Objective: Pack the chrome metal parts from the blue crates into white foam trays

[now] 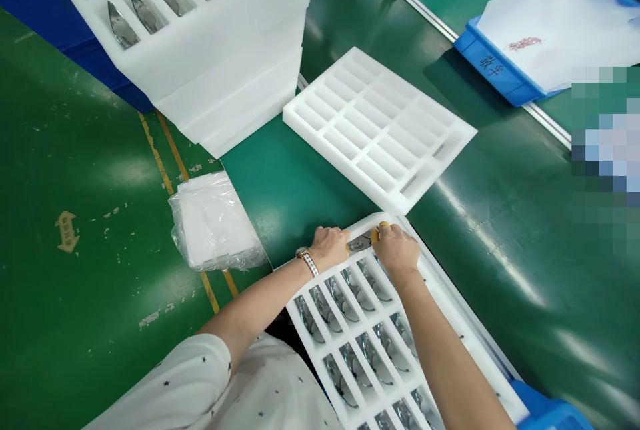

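Observation:
A white foam tray (334, 343) lies in front of me, its slots holding several shiny curved chrome parts (340, 300). Both my hands are at its far edge, around an end slot where one chrome part (360, 242) shows. My left hand (330, 247), with a watch at the wrist, is closed at the left end of that part. At the right end, my right hand (397, 250) has its fingers bent around it. Yellow covers show on some fingertips. The fingers partly hide how the part is gripped.
Another white foam tray (370, 157) lies on the green table (500, 230) ahead. Stacked foam trays (225, 63) with chrome parts stand at the upper left beside blue crates (65, 23). Plastic-wrapped white sheets (213, 220) lie left; a blue bin (500, 63) holds papers, upper right.

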The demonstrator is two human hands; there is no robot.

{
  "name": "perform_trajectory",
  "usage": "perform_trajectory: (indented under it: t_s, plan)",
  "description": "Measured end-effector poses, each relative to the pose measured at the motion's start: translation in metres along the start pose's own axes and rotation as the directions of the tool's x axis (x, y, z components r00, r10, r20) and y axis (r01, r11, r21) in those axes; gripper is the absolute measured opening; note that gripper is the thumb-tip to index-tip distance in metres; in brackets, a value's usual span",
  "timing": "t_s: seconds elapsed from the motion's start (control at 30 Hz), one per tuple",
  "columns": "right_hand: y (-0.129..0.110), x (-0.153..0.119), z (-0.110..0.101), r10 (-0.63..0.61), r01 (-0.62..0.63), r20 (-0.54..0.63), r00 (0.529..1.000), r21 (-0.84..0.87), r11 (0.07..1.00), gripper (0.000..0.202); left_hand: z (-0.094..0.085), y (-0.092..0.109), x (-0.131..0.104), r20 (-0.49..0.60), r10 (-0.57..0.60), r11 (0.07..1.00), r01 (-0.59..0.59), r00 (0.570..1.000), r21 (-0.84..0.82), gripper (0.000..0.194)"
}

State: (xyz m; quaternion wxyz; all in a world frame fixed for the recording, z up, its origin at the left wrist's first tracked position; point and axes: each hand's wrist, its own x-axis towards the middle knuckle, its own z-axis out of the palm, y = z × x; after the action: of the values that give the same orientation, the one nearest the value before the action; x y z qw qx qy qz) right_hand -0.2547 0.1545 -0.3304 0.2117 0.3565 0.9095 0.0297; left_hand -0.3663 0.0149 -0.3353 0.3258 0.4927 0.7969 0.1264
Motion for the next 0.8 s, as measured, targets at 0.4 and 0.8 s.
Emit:
perform_trajectory:
  t_s: [0.4,0.8]
  plan:
    - [-0.003,-0.019,-0.005,-0.232,0.235,-0.045,0.972,0.068,0.97,0.03,0.026,-0.013,-0.011,-0.191,-0.049,0.994,0.03,0.98,-0.103,0.006]
    - [-0.024,-0.056,0.004,-0.356,0.377,-0.177,0.918,0.106,0.92,0.028,0.028,-0.02,-0.006,-0.229,-0.056,0.976,0.005,0.972,-0.216,0.017]
